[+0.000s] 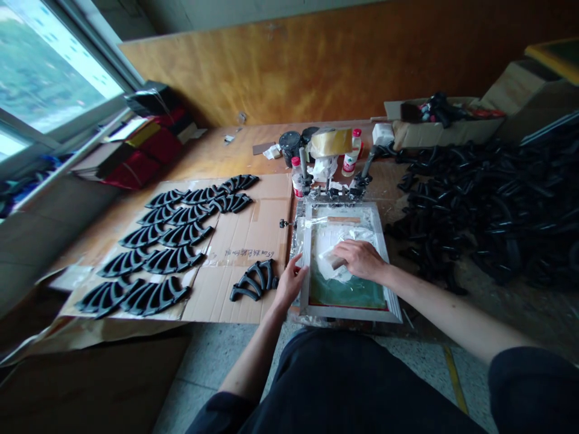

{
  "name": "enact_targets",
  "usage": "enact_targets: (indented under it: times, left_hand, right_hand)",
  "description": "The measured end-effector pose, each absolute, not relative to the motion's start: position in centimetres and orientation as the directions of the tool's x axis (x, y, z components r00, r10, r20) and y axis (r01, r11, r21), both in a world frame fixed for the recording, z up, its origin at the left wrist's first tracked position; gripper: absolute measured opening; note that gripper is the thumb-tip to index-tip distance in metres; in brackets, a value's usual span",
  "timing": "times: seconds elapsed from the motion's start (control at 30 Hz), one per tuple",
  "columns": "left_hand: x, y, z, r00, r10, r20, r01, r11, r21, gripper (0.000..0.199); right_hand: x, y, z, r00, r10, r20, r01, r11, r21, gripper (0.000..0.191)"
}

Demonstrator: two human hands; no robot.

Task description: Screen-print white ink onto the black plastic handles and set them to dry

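A metal-framed screen (353,314) with a green mesh lies on the bench in front of me, white paste smeared over its upper middle. My right hand (362,259) is closed on a small flat scraper (337,263) that touches the paste. At the frame's left edge is my left hand (291,282), its fingers curled near the frame; whether they grip anything is unclear. Just left of it, several curved black parts (256,281) lie on the cardboard (226,301). A clamp stand (335,191) holds the frame's far side.
Rows of curved black parts (154,260) cover the left cardboard. A large heap of black parts (488,205) fills the right side. Bottles (350,158), a dark tub (290,144) and an open carton (447,134) stand behind. Red boxes (136,157) sit by the window.
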State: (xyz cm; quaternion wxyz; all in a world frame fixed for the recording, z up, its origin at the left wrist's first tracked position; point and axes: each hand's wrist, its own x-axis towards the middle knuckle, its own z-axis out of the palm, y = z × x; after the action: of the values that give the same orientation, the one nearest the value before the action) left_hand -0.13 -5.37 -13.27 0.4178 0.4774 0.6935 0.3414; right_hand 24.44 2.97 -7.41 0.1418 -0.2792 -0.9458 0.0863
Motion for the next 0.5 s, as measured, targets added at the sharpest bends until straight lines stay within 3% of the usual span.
enact_targets:
  times: [0.13, 0.23, 0.4, 0.5]
  left_hand:
    - [-0.1, -5.4, -13.2, -0.19, 0.95, -0.248, 0.347, 0.301, 0.888, 0.06]
    - [-0.1, -5.3, -12.8, -0.188, 0.942, -0.277, 0.304, 0.324, 0.896, 0.061]
    - [-0.2, -5.3, -9.3, -0.131, 0.943, -0.304, 0.124, 0.32, 0.939, 0.07]
    - [0.1, -4.8, -5.9, -0.143, 0.95, -0.278, -0.015, 0.278, 0.96, 0.062]
  right_hand:
    - [24.8, 1.2, -9.1, -0.825, 0.506, 0.252, 0.442, 0.855, -0.271, 0.027]
    - [24.6, 1.8, -8.3, -0.785, 0.582, 0.213, 0.498, 0.797, -0.341, 0.021]
    - [23.0, 7.6, -4.3, -0.547, 0.782, 0.3, 0.672, 0.623, -0.4, 0.054]
    - [26.0, 11.4, -2.8, -0.365, 0.871, 0.329, 0.73, 0.487, -0.479, 0.05]
